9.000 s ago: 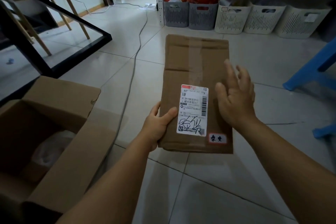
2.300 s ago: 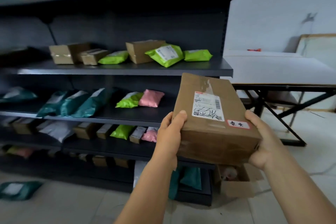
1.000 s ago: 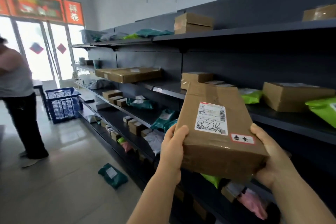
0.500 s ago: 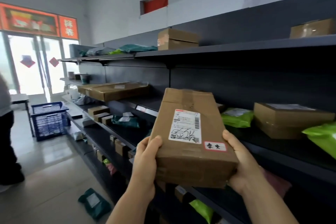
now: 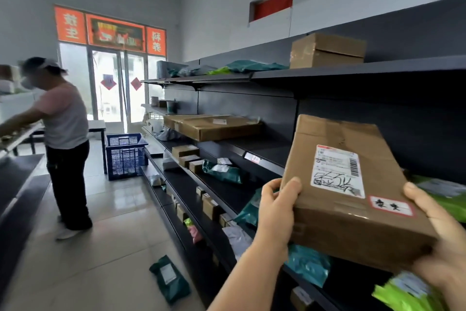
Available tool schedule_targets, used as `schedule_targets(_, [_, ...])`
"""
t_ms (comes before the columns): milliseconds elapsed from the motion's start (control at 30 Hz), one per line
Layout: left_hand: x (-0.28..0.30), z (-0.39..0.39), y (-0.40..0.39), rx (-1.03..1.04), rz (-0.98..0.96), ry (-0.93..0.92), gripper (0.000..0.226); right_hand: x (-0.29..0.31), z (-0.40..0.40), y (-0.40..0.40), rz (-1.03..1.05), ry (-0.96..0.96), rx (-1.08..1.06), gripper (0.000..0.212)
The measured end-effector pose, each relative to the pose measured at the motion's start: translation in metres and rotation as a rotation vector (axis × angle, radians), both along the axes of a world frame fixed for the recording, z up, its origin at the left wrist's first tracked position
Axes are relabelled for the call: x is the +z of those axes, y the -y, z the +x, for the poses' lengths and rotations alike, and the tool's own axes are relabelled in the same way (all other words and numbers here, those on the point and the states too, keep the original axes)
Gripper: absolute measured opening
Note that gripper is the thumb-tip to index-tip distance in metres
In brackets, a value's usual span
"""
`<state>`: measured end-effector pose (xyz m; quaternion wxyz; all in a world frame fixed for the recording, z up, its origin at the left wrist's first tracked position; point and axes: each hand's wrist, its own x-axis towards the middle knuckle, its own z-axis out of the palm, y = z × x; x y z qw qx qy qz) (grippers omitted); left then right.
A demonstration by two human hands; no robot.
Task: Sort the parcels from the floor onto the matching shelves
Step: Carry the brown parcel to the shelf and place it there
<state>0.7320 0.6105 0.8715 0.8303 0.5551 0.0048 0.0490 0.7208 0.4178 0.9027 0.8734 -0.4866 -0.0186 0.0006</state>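
- The brown cardboard parcel (image 5: 353,192) sits at about four o'clock in the view, held in the air in front of the dark shelving and touching no shelf.
- Its labelled face is turned up toward the camera, the white shipping label (image 5: 336,170) and the small red-bordered sticker (image 5: 390,206) both readable; I judge it is held this way so the marking can be checked against the shelves.
- The left hand (image 5: 276,212) is closed on the parcel's near left corner, thumb lying on the top face and fingers curled underneath, forearm rising from six o'clock.
- The right hand (image 5: 443,240) is closed on the near right corner at five o'clock, thumb along the top edge, palm cupping the underside and taking the weight.
- The parcel tilts, its far end higher than the near end.
- Just past its far end, at three o'clock, is a bare stretch of the middle shelf (image 5: 264,150); I judge that a likely place for it.
- Green mailers (image 5: 443,194) lie on the shelf beside the right hand.
- A teal mailer (image 5: 170,278) lies on the floor at seven o'clock, not yet sorted.
- Another person (image 5: 63,134) stands at nine o'clock, with a blue crate (image 5: 126,155) beyond.
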Motion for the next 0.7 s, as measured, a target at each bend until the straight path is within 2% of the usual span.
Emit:
schedule_targets(133, [0.004, 0.050, -0.048, -0.009, 0.081, 0.058, 0.039, 0.002, 0.052, -0.044, -0.025, 0.024, -0.035, 0.085])
schedule_targets(167, [0.007, 0.065, -0.065, -0.010, 0.096, 0.067, 0.040, 0.002, 0.066, -0.062, -0.027, 0.027, -0.033, 0.080])
schedule_targets(233, [0.014, 0.093, -0.103, 0.005, 0.130, 0.076, 0.042, 0.004, 0.095, -0.098, 0.011, 0.035, -0.041, 0.047])
schedule_targets(267, [0.017, 0.117, -0.128, -0.008, 0.165, 0.083, 0.043, 0.003, 0.118, -0.120, 0.028, 0.012, -0.074, 0.036])
schedule_targets(300, [0.021, 0.134, -0.148, -0.012, 0.201, 0.090, 0.044, 0.005, 0.134, -0.139, 0.038, -0.009, -0.100, 0.034])
schedule_targets(500, [0.050, 0.208, -0.242, -0.101, 0.267, 0.137, 0.052, 0.019, 0.203, -0.230, 0.027, -0.016, -0.170, 0.039])
schedule_targets(700, [0.071, 0.280, -0.278, -0.167, 0.249, 0.057, 0.065, 0.042, 0.248, -0.262, -0.115, 0.032, -0.228, 0.045])
